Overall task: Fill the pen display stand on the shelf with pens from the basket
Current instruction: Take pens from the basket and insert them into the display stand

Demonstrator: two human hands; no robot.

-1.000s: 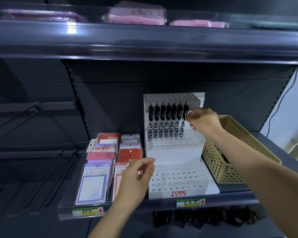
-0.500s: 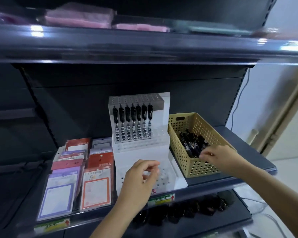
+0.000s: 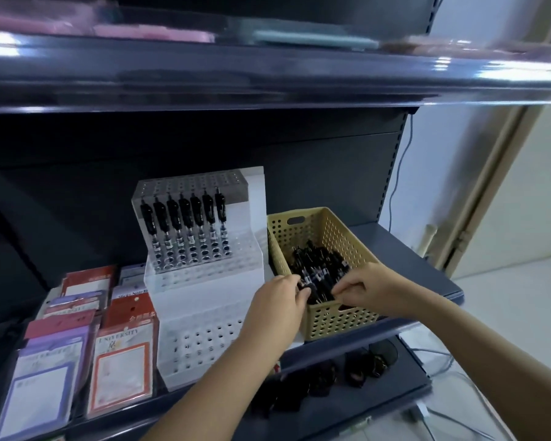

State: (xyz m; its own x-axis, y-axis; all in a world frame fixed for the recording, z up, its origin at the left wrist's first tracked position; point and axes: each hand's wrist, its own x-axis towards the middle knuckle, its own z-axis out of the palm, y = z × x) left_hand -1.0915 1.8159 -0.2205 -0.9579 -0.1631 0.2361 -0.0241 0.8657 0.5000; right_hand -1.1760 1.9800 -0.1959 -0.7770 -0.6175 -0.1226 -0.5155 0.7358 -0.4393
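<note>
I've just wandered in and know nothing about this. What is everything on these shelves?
white tiered plastic pen display stand: one, white, middle shelf centre
upright black pens: seven, black, one row in the stand's top tier
beige perforated plastic basket: one, beige, right of the stand
loose black pens: uncounted heap, black, inside the basket
packaged stationery packs: several, red, purple and orange, left of the stand
dark metal shelf: one, blue-grey, under all these
blurred pink packs: count unclear, pink, upper shelf
small dark items: count unclear, black, lower shelf
left hand: grips pens at the basket's near end
right hand: pinches pens in the basket
</note>
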